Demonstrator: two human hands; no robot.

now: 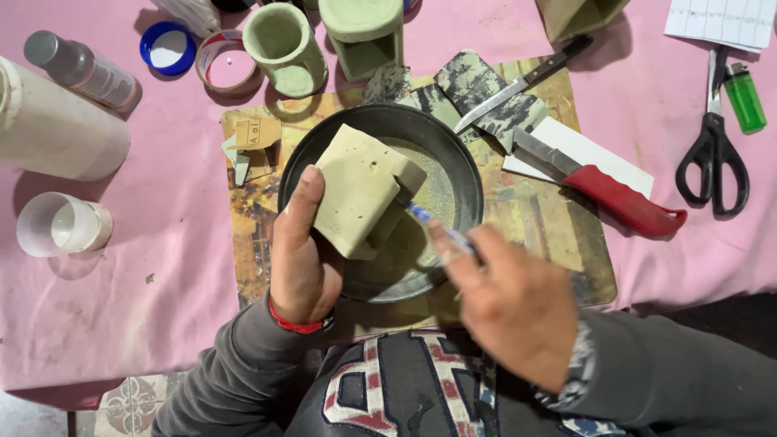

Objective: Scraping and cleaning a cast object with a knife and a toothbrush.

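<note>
The left hand (pixel 301 257) is gripping a pale green block (pixel 360 190), thumb along its left side, tilting it over a dark pan (pixel 453 154) sitting at the middle of a board (pixel 566 243) on the pink tablecloth (pixel 121 307). The right hand (pixel 510 303) is pinching a thin blue tool (pixel 429 220), its tip touching the block's right side. 2 knives (pixel 599 182) are lying at the board's right edge, scissors (pixel 714 154) and a green lighter (pixel 743 97) near the tablecloth's right edge. A white cup (pixel 61 224) is standing near the left edge, 2 green moulded pieces (pixel 324 40) along the far edge.
</note>
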